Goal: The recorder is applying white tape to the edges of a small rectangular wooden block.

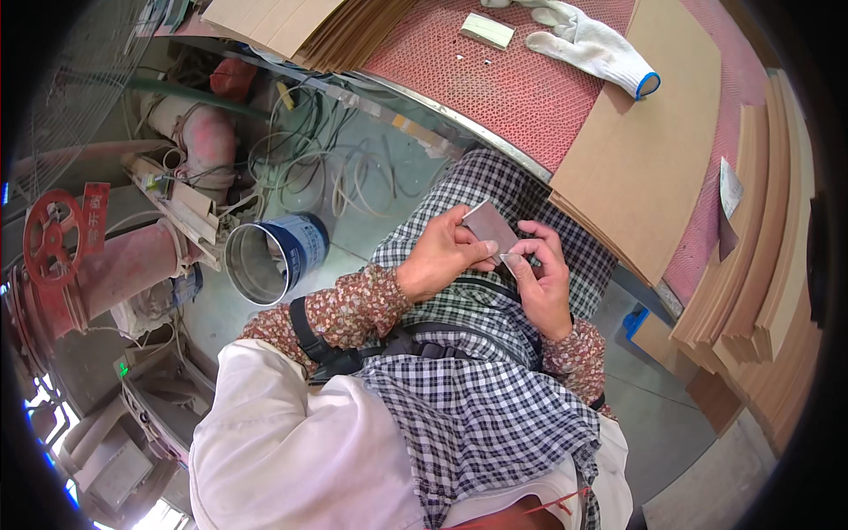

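Over my lap, my left hand (442, 257) pinches a small flat grey-brown rectangular piece (491, 227) between thumb and fingers. My right hand (545, 281) is closed at the lower corner of the same piece, its thumb and forefinger pressed together there. A pale tip shows between those right fingertips, too small to name. Both hands are bare, with flowered sleeves on the forearms. Under them lies a checked apron (477, 397) across my legs. What the piece is made of cannot be told.
Ahead is a table with a red mesh top (424, 53), bearing a white glove (592, 44), a pale small block (487, 31) and cardboard stacks (649, 168). More cardboard (751, 230) stands at the right. A blue metal bucket (305, 247), loose hoses and a red valve wheel (55, 238) are at the left.
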Motion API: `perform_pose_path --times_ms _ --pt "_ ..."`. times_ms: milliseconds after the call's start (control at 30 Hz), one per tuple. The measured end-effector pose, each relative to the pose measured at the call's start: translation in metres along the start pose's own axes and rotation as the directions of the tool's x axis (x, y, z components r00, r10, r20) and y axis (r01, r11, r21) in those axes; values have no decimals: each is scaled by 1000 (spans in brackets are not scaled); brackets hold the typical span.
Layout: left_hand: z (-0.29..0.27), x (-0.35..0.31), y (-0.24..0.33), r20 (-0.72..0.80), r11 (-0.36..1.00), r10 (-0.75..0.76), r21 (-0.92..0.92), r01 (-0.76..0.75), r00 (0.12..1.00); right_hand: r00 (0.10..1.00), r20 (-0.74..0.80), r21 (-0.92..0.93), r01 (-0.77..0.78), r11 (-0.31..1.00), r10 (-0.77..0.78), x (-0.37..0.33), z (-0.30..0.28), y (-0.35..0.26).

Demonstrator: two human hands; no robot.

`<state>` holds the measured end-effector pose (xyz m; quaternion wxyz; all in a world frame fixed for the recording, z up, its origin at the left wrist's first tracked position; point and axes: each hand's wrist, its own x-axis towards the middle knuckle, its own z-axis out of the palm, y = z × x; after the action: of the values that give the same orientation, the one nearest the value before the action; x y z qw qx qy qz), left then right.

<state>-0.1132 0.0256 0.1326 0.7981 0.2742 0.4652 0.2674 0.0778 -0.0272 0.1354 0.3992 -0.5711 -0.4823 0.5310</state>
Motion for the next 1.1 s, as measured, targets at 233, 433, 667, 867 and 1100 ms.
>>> perform_pose_path --times_ms 233,433,667,867,1100 --pt "1 -1 2 -8 999 -14 32 14 1000 999 23 -79 42 996 -40 2 0 2" --pt "-1 0 1 6 999 -17 28 16 1000 998 24 -118 53 992 -50 2 1 5" --pt "-4 0 1 46 999 -44 9 43 998 998 -14 -133 66 989 -69 0 6 4" --pt "-7 0 -1 66 999 -54 3 54 996 997 -34 -98 66 993 -70 -1 9 6" --pt "-8 0 -3 66 998 -52 -19 54 996 998 -22 -98 52 994 -54 -1 10 3"
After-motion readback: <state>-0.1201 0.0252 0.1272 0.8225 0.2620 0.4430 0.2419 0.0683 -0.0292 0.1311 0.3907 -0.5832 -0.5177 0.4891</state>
